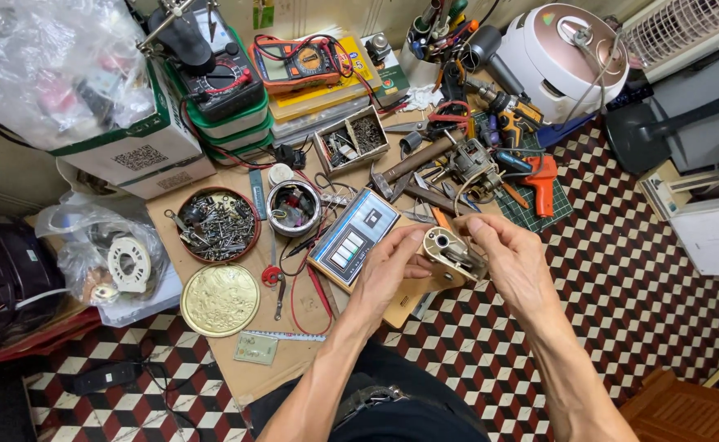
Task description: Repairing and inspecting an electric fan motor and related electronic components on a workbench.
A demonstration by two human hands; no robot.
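Both my hands hold a small beige and metal motor-like part (451, 250) over the cardboard sheet (253, 372) on the floor. My left hand (388, 270) grips its left side from below. My right hand (508, 254) pinches its right end with the fingertips. Just left of my hands lies a flat control panel (353, 237) with a blue face and small buttons. Under my hands a light wooden board (408, 304) shows.
A round tin of screws (216, 225), a gold lid (220, 299), a metal can (294, 208), red wires, a hammer (412, 164), an orange tool (542, 182), two multimeters (298, 61) and a white rice cooker (568, 53) crowd the checkered floor.
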